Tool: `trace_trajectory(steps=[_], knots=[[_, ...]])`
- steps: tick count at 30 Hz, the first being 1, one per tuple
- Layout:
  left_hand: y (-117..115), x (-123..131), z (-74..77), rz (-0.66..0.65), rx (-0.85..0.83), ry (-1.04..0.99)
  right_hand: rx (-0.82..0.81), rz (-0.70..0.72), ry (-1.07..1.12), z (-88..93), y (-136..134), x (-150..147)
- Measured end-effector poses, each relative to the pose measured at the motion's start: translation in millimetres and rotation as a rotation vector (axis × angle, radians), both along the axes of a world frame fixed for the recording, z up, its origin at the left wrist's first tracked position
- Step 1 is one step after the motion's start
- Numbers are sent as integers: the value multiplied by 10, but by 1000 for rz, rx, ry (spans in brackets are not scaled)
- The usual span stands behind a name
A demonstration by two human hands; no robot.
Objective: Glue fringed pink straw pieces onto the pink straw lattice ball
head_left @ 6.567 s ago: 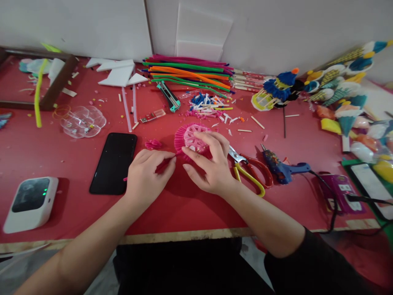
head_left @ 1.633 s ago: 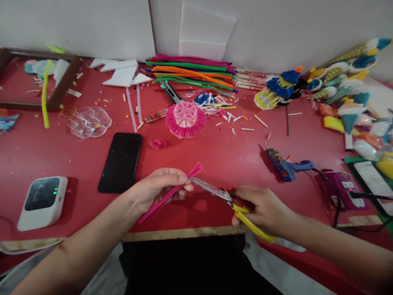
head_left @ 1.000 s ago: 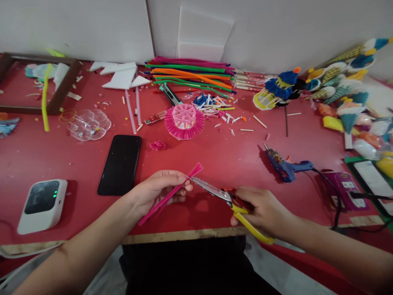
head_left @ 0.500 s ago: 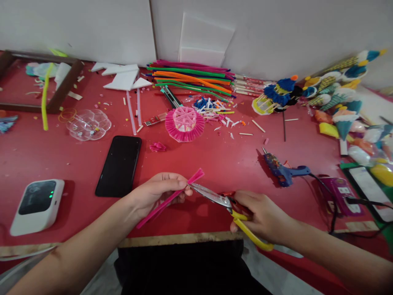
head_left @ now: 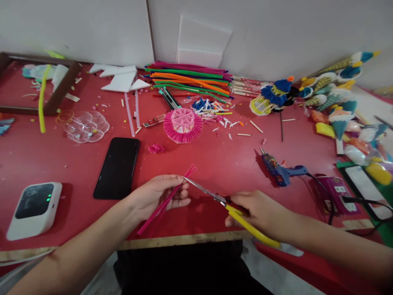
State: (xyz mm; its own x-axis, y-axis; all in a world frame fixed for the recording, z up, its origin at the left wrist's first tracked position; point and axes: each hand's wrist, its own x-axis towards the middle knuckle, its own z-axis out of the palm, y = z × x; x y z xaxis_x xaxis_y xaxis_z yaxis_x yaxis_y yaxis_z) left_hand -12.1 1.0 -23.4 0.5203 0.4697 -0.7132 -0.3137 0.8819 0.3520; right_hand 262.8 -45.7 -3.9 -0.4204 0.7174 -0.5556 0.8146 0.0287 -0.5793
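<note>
The left hand (head_left: 155, 190) pinches long, thin magenta strips (head_left: 161, 208) while the right hand (head_left: 259, 211) grips yellow-handled metal scissors (head_left: 232, 211), tips by the left fingertips.

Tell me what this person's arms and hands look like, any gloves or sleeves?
The left hand and the right hand are bare, without gloves. Both forearms show no sleeve, watch or bracelet in this view. I see no rings, though the right hand is partly hidden.

Craft workspace | red tabletop (head_left: 221, 153) | glue gun (head_left: 278, 171) | scissors (head_left: 241, 219) | pipe cleaners (head_left: 188, 78) | scattered offcuts (head_left: 211, 107)
</note>
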Motion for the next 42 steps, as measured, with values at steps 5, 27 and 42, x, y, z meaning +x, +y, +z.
trace_trajectory(steps=[5, 27, 42], knots=[[13, 15, 19, 12, -65, 3, -114, -19, 58, 50, 63, -70], [-18, -17, 26, -50, -30, -1, -105, -3, 85, -26, 51, -31], [41, -27, 166, 249, 119, -47, 556, 198, -387, -79, 70, 340]])
